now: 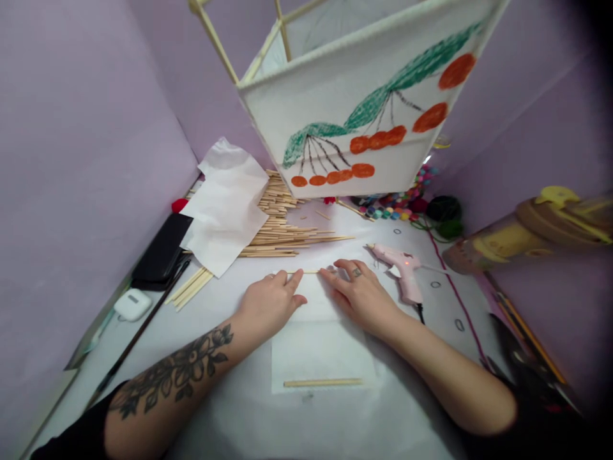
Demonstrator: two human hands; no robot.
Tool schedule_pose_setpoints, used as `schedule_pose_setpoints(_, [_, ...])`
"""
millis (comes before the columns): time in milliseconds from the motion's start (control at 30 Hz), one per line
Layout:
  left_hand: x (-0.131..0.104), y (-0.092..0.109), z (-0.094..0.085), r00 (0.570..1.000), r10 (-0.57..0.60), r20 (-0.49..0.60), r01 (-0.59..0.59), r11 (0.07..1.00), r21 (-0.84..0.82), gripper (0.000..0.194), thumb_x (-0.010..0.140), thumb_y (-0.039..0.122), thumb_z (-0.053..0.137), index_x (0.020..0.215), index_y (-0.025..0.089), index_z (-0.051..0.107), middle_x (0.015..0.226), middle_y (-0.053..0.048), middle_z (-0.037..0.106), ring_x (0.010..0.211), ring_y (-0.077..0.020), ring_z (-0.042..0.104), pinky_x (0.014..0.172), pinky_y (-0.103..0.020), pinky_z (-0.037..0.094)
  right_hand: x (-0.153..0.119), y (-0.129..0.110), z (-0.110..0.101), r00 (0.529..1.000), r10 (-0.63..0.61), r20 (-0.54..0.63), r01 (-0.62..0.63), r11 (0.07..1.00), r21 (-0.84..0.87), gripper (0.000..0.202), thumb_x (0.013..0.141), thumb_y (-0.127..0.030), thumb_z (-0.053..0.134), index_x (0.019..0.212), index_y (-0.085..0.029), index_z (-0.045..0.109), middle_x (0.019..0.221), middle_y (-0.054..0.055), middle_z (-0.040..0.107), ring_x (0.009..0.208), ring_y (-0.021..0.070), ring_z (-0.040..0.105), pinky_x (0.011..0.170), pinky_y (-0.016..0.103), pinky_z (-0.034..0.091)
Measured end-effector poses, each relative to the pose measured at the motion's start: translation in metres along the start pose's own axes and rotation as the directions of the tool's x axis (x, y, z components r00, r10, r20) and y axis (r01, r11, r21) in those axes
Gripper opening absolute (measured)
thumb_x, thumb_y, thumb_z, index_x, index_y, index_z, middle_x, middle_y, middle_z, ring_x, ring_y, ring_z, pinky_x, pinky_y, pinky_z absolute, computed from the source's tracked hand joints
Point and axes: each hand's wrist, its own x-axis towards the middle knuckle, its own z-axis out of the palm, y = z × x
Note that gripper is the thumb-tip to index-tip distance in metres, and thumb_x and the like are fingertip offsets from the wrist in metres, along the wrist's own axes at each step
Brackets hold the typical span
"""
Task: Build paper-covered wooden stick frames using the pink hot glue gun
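Observation:
My left hand and my right hand rest at the far edge of a white paper sheet. A thin wooden stick lies across that edge, with my fingertips pressing near its two ends. On both hands the thumb stands apart from the outstretched index finger, and neither hand wraps round the stick. Closer to me, a second wooden stick lies along the sheet's near edge. To the right of my right hand, a pink glue gun lies on its side with a red light on it.
A paper lantern with painted red fruit hangs over the back. Behind my hands lie bundled sticks and crumpled paper. Left are a black case and a white earbud case; right, a lidded cup and yarn.

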Motion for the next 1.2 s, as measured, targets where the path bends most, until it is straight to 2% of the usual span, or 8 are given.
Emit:
schedule_pose_setpoints(267, [0.003,0.000,0.002,0.999,-0.001,0.038,0.003,0.999,-0.045,0.060,0.091,0.055,0.047,0.140,0.019,0.045,0.105,-0.010,0.065,0.094,-0.0255,0.063,0.070,-0.031,0.048,0.001,0.000,0.004,1.000,0.010,-0.004,-0.010,1.000,-0.021,0.041,0.090,-0.024,0.054,0.130,-0.022,0.058,0.129,0.018,0.051,0.113,0.0351,0.044,0.091,0.051,0.044])
schedule_pose_setpoints(733, [0.011,-0.001,0.001,1.000,-0.012,0.004,0.012,0.999,-0.046,0.063,0.088,0.059,0.049,0.137,0.018,0.047,0.104,-0.008,0.064,0.093,-0.0246,0.062,0.070,-0.031,0.047,0.006,0.000,0.007,0.999,0.046,0.012,-0.045,0.998,-0.032,0.043,0.089,-0.023,0.056,0.132,-0.021,0.056,0.134,0.018,0.049,0.122,0.0351,0.041,0.094,0.052,0.043])
schedule_pose_setpoints(1033, [0.006,-0.005,-0.002,0.996,-0.006,-0.085,-0.001,0.997,-0.082,0.053,0.095,0.051,0.042,0.138,0.020,0.046,0.102,-0.006,0.064,0.092,-0.0218,0.061,0.072,-0.030,0.047,0.003,0.003,0.008,0.996,0.004,-0.090,-0.002,1.000,0.021,0.045,0.088,-0.026,0.057,0.132,-0.020,0.054,0.132,0.020,0.050,0.122,0.0356,0.042,0.094,0.055,0.043])
schedule_pose_setpoints(1200, [0.006,-0.003,0.001,0.998,-0.022,-0.064,0.018,0.998,-0.064,0.046,0.096,0.046,0.043,0.133,0.019,0.051,0.101,-0.007,0.064,0.090,-0.0222,0.062,0.070,-0.029,0.046,0.003,0.003,0.008,0.997,-0.005,-0.080,0.007,1.000,0.018,0.043,0.088,-0.026,0.057,0.131,-0.021,0.056,0.132,0.020,0.050,0.121,0.0355,0.042,0.093,0.055,0.043])
